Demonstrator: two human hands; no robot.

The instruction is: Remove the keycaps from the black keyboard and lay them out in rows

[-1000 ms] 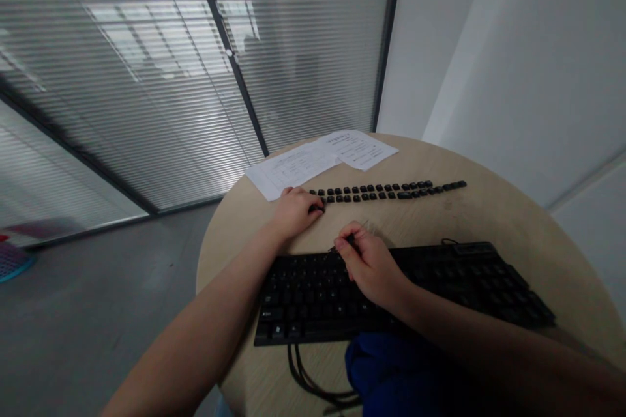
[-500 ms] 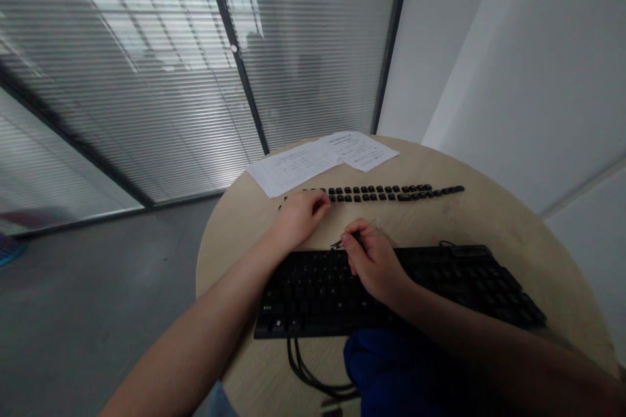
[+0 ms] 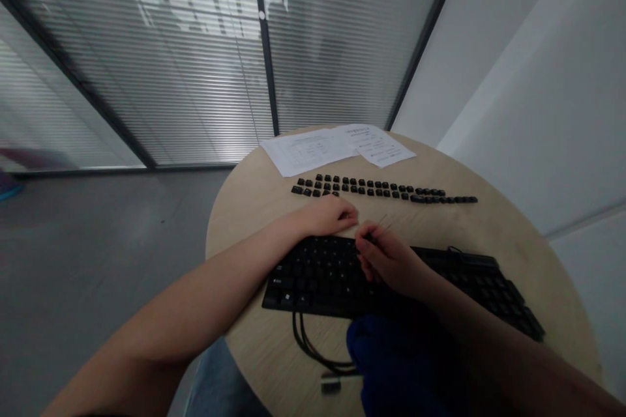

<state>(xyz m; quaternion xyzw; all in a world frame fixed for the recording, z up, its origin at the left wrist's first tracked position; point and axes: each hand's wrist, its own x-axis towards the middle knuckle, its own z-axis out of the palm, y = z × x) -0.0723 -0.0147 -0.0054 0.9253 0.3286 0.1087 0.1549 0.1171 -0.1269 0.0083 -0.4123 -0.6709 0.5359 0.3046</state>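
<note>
A black keyboard (image 3: 313,283) lies on the round table, and bare patches in its upper key rows are too dark to make out well. My right hand (image 3: 388,260) is closed above the middle of the keyboard, pinching what looks like a wire keycap puller (image 3: 384,220) whose thin wire sticks up past the fingers. My left hand (image 3: 328,215) rests just behind the keyboard's back edge, fingers curled together; whatever they may hold is hidden. Beyond it, several loose black keycaps (image 3: 369,192) lie in rows, the nearest ones partly covered by this hand.
White printed sheets (image 3: 313,151) lie at the back of the wooden table (image 3: 254,221). Black cables (image 3: 306,348) loop below the keyboard to a small plug (image 3: 331,384) by the front edge. Blue cloth (image 3: 391,365) overlaps the keyboard's front. Glass with blinds (image 3: 195,78) stands beyond.
My left hand has drawn back from the keycap rows toward the keyboard and my right hand, uncovering keycaps at the left. My right hand keeps its pinch. The camera view has shifted.
</note>
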